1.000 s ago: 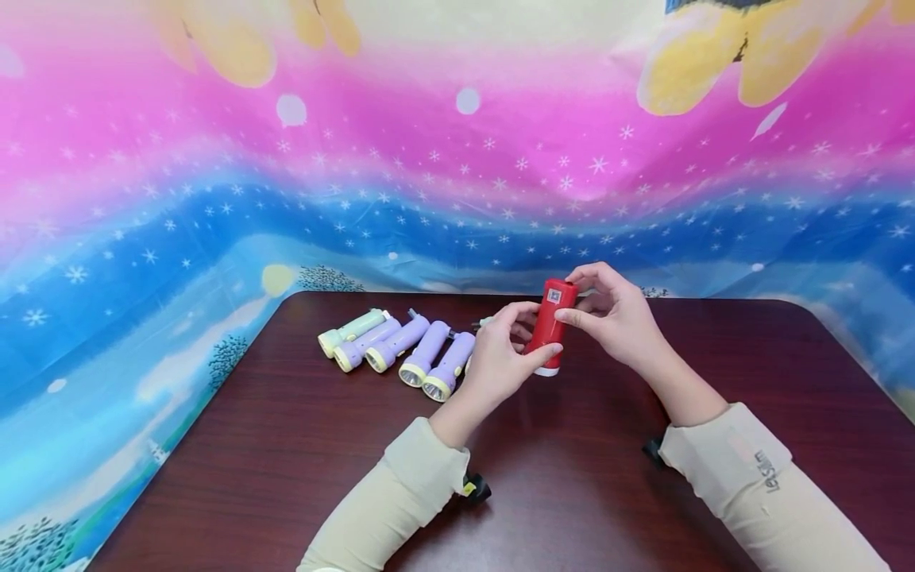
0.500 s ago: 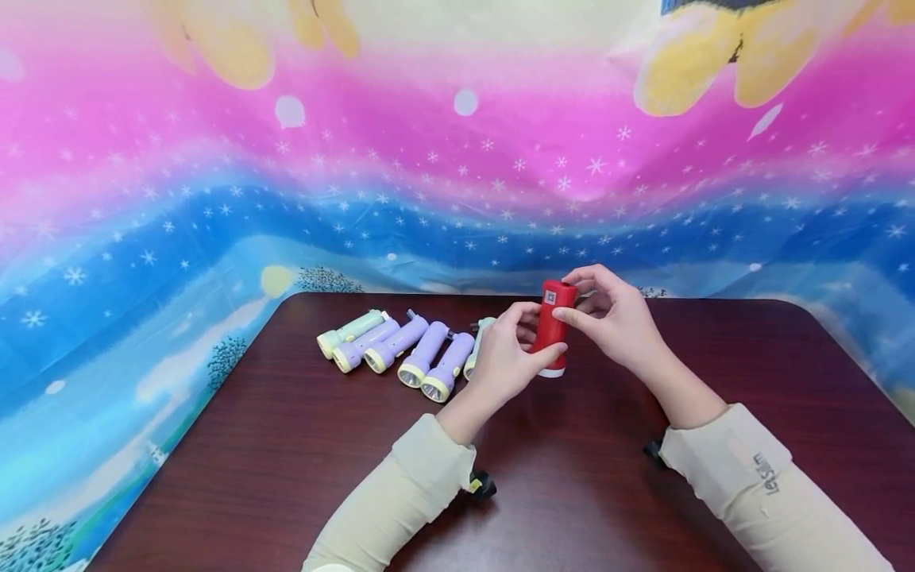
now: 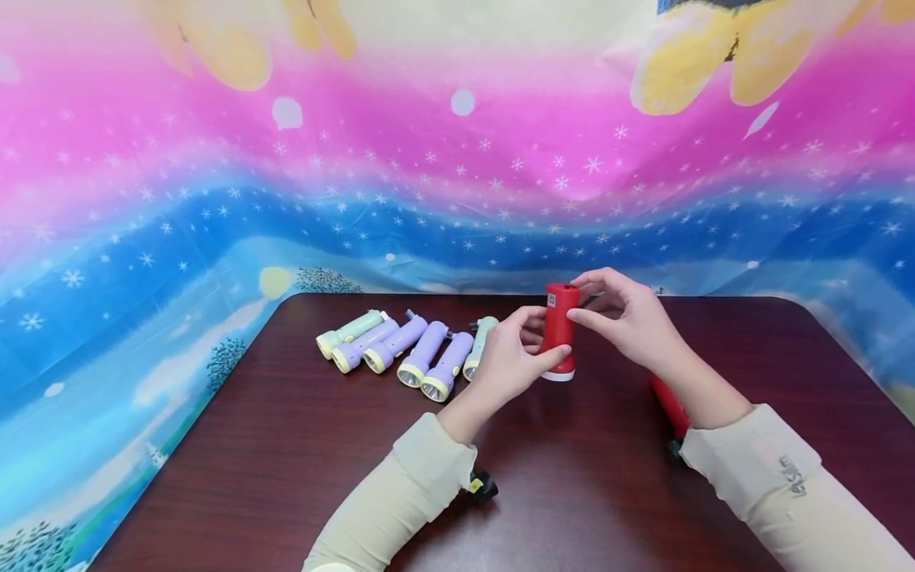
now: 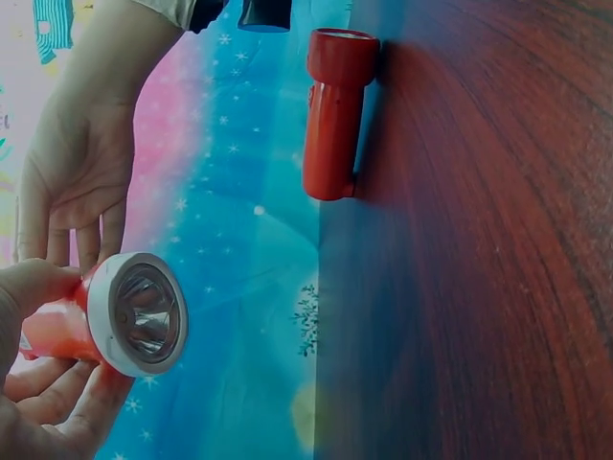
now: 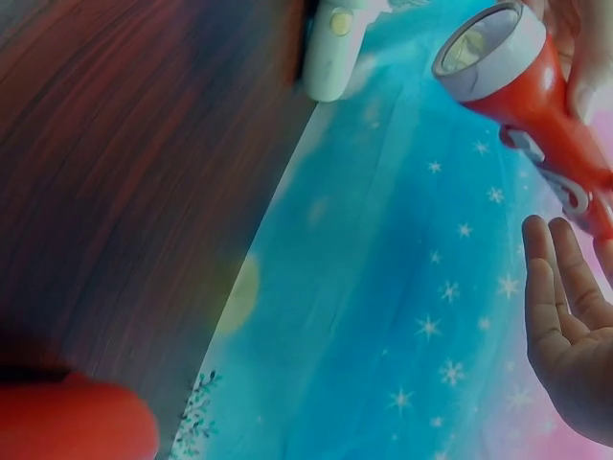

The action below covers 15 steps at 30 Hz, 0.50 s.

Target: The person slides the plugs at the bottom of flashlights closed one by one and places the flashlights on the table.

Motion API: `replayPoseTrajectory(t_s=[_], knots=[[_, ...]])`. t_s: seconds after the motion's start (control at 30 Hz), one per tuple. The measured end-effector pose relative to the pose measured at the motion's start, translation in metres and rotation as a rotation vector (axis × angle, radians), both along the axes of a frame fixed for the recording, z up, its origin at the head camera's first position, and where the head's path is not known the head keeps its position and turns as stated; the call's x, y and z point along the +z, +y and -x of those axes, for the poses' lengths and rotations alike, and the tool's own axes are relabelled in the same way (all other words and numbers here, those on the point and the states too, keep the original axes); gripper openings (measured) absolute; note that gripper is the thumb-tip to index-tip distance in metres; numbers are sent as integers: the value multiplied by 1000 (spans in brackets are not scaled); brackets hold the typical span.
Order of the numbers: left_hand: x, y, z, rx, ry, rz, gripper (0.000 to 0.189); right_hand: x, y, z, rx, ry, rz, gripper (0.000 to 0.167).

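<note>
In the head view, a person is holding a red torch (image 3: 560,322) right of centre, above the dark table (image 3: 286,477); it is standing nearly upright, its white rim (image 3: 560,376) facing down. The left hand (image 3: 506,357) is gripping its lower part between thumb and curled fingers. The right hand (image 3: 624,316) is touching its upper end with thumb and forefinger, partly spread; whether it is pinching, one cannot tell. A second red torch (image 3: 669,407) is lying right of centre, partly hidden by the right forearm. Left of centre, a row of four purple torches (image 3: 423,355) is lying between two green torches (image 3: 350,332), lenses towards the lower left. A patterned cloth (image 3: 429,199) is hanging behind.

In the left wrist view, the red torch is pointing its reflector (image 4: 151,311) towards the camera at lower left, the left thumb and fingers clasping it. The right hand is reaching down from the upper left, fingers fairly straight. The second red torch is lying near the top centre.

In the right wrist view, the red torch is slanting across the upper right. The right hand is showing extended fingers below it. A green torch is showing at the top, cut off by the edge.
</note>
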State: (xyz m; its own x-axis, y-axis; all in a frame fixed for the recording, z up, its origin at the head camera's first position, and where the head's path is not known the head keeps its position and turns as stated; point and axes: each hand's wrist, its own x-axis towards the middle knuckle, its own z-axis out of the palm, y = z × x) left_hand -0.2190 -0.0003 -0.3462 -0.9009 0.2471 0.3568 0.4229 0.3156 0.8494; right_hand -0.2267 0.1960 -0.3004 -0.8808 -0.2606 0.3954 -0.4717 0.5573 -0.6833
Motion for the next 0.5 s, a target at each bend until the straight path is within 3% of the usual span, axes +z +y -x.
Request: replayPoseTrajectory(t_s=[0.5], knots=[[-2, 4, -4, -15, -89, -27, 54, -13, 47, -10, -73, -26, -111, 39]])
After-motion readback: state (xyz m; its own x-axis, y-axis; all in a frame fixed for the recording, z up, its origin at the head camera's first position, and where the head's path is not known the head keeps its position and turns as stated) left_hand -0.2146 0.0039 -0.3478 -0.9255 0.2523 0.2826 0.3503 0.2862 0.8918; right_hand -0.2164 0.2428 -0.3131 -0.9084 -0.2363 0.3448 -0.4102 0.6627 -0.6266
